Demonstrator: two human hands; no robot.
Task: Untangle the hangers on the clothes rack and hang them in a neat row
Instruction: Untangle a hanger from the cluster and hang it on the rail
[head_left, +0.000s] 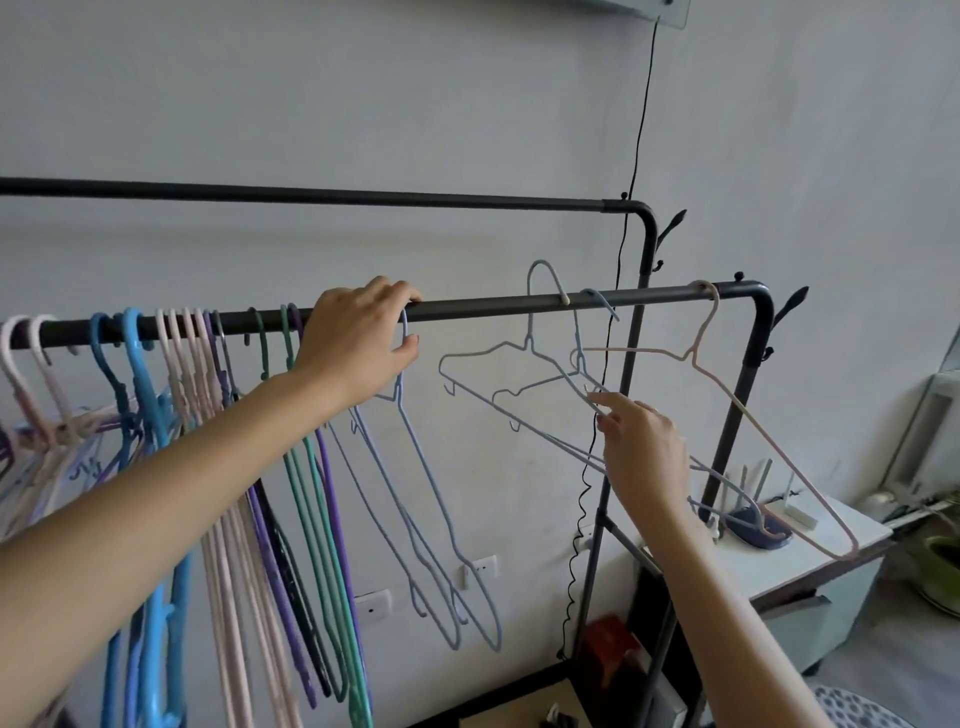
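Hangers fill the left part of the front rail (467, 304) in a packed row (218, 364) of pink, blue, purple and green, hooks on the bar. Left hand (358, 343) sits on the rail, fingers curled over it, thumb and finger pinching the hook of a light-blue wire hanger (431, 493) that hangs below. Right hand (641, 449) pinches the shoulder wire of a tangled cluster of blue hangers (519, 364) further right, beside a tilted pink hanger (727, 395) hooked near the rail's right end; white counter (831, 540) behind.
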